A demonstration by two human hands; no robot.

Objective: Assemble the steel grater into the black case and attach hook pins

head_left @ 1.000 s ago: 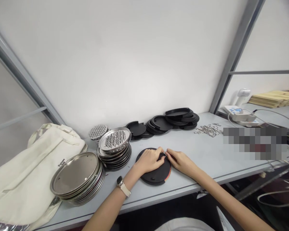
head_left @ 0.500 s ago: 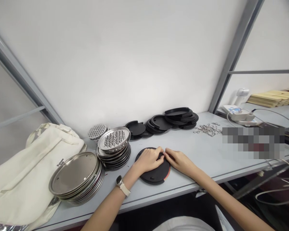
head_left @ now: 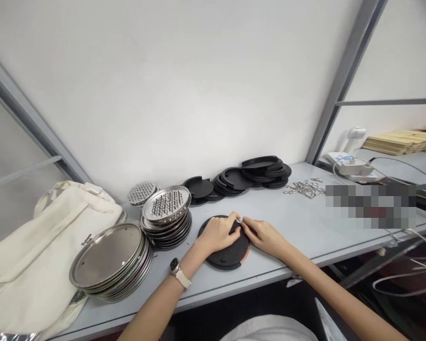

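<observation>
I'd say midway: right hand (head_left: 261, 237), fingers clamped on small silver metal piece (head_left: 238, 220) at rim of round black disc (head_left: 227, 258) on grey worktop (head_left: 287, 227); left hand (head_left: 218, 234) on disc, can't tell its grip; loose silver metal pile (head_left: 306, 189) unused

At far left, slumped on the surface (head_left: 287, 227), a cream cloth bag (head_left: 49, 255) with small dark print. Behind, a white wall (head_left: 199, 85), with a grey post (head_left: 31, 117) at left and a second post (head_left: 343, 83), bearing a crossbar (head_left: 390, 102), at right. Past that, pale flat boards (head_left: 390, 143) in stacks, near a white device (head_left: 355, 134) with a rounded head, a white box (head_left: 342, 162) with blue markings and thin cables (head_left: 404, 164). Below at right, a looped pale cord (head_left: 397, 294).
</observation>
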